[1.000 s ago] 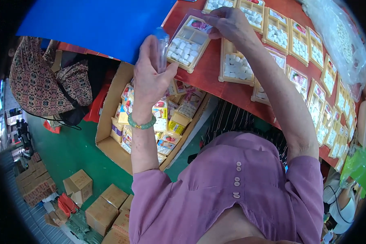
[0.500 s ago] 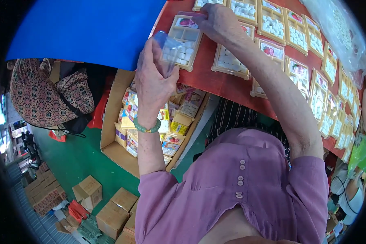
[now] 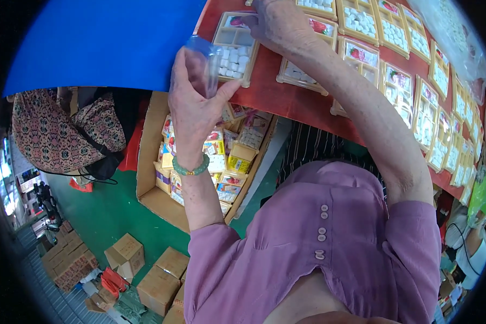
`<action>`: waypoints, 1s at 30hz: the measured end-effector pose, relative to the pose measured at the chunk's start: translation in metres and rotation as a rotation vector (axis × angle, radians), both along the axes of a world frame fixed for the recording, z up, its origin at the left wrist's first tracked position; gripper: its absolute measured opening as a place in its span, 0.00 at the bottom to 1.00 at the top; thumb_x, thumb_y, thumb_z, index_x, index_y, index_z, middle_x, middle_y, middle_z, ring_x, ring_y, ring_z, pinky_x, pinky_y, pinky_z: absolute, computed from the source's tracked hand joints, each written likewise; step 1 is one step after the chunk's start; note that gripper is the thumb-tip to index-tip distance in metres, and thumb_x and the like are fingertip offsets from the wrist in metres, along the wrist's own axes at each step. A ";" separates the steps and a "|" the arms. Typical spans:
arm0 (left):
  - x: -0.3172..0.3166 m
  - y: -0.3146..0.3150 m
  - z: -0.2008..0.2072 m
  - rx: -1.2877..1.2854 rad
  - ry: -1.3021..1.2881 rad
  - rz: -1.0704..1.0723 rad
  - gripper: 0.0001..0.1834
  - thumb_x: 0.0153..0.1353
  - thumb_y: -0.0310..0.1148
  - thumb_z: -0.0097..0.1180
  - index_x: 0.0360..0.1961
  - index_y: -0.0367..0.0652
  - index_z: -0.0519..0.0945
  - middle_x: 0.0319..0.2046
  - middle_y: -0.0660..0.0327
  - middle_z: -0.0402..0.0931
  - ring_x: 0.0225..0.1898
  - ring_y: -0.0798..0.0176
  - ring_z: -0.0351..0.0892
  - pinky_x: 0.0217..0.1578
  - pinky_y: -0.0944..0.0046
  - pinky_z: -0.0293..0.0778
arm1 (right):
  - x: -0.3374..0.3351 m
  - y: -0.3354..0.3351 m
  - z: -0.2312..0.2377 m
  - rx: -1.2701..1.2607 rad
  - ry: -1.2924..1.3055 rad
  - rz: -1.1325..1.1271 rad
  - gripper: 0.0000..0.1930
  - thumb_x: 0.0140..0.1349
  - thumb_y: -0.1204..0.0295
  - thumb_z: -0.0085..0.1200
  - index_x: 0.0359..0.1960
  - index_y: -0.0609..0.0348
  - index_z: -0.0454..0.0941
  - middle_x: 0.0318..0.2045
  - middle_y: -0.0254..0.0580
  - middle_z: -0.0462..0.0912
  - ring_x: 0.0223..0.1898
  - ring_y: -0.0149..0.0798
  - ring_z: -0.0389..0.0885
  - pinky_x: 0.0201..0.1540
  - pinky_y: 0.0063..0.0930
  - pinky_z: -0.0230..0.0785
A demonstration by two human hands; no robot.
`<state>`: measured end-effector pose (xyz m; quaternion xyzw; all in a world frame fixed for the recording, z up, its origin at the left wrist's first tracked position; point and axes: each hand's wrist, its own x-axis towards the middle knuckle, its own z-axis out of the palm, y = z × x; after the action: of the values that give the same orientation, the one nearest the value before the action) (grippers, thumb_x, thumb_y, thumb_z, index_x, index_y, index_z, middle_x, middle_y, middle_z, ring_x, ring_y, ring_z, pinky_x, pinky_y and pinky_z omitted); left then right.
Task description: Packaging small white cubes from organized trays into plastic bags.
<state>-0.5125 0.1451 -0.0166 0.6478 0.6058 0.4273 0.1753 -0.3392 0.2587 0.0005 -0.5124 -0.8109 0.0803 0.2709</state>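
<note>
My left hand (image 3: 197,105), with a green bead bracelet on its wrist, holds a clear plastic cover (image 3: 202,65) between fingers and thumb. The cover stands tilted beside a cream tray (image 3: 247,75) at the near left corner of the red table. Small white pieces (image 3: 233,62) fill the tray's lower part; its middle compartments look bare, and a strawberry picture card (image 3: 235,21) lies at its far end. My right hand (image 3: 281,27) bends over that end, fingers curled together and partly cut off by the upper edge. What they pinch, if anything, is hidden.
Several similar trays (image 3: 359,24) stand in rows across the red table (image 3: 270,81). Clear plastic bags (image 3: 453,43) lie at the far right. Below the table, an open carton (image 3: 151,189) holds packed trays; a blue sheet (image 3: 102,43) lies to the left.
My left hand and the clear cover have shifted slightly left, showing more of the white pieces. My right hand has moved a little up and left over the tray's far end.
</note>
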 end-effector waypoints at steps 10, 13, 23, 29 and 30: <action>0.017 -0.002 0.007 -0.010 0.282 0.108 0.48 0.40 0.42 0.72 0.61 0.35 0.61 0.53 0.46 0.68 0.55 0.45 0.66 0.56 0.50 0.61 | -0.002 -0.005 0.005 0.028 -0.039 0.003 0.14 0.57 0.66 0.53 0.31 0.69 0.77 0.32 0.56 0.79 0.40 0.51 0.76 0.46 0.40 0.67; 0.019 -0.002 0.006 -0.004 0.302 0.102 0.47 0.41 0.41 0.71 0.60 0.34 0.61 0.52 0.46 0.68 0.54 0.44 0.66 0.56 0.50 0.62 | -0.001 -0.008 0.010 0.018 -0.049 -0.009 0.12 0.56 0.67 0.52 0.32 0.66 0.78 0.32 0.56 0.79 0.40 0.51 0.76 0.47 0.41 0.67; 0.026 -0.003 0.010 -0.069 0.388 0.134 0.44 0.43 0.39 0.68 0.60 0.32 0.62 0.54 0.46 0.70 0.55 0.45 0.66 0.58 0.50 0.60 | -0.008 -0.015 -0.014 0.233 -0.377 0.259 0.21 0.60 0.60 0.56 0.54 0.51 0.74 0.48 0.42 0.79 0.50 0.42 0.77 0.53 0.40 0.69; 0.020 -0.006 0.007 -0.059 0.385 0.117 0.44 0.44 0.39 0.68 0.61 0.32 0.61 0.55 0.46 0.69 0.57 0.45 0.66 0.59 0.51 0.60 | -0.008 -0.039 -0.006 -0.015 -0.580 0.330 0.22 0.64 0.52 0.47 0.60 0.34 0.69 0.68 0.32 0.54 0.70 0.46 0.45 0.70 0.53 0.38; 0.018 -0.006 0.004 -0.040 0.301 0.102 0.44 0.45 0.37 0.68 0.61 0.32 0.62 0.54 0.46 0.69 0.57 0.50 0.67 0.57 0.55 0.62 | -0.008 -0.037 -0.012 0.010 -0.479 0.331 0.23 0.64 0.49 0.44 0.61 0.32 0.67 0.68 0.33 0.53 0.70 0.47 0.44 0.70 0.54 0.36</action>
<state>-0.4944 0.1387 -0.0131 0.6693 0.6657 0.3215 0.0738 -0.3475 0.2216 -0.0115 -0.3760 -0.9248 -0.0037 0.0574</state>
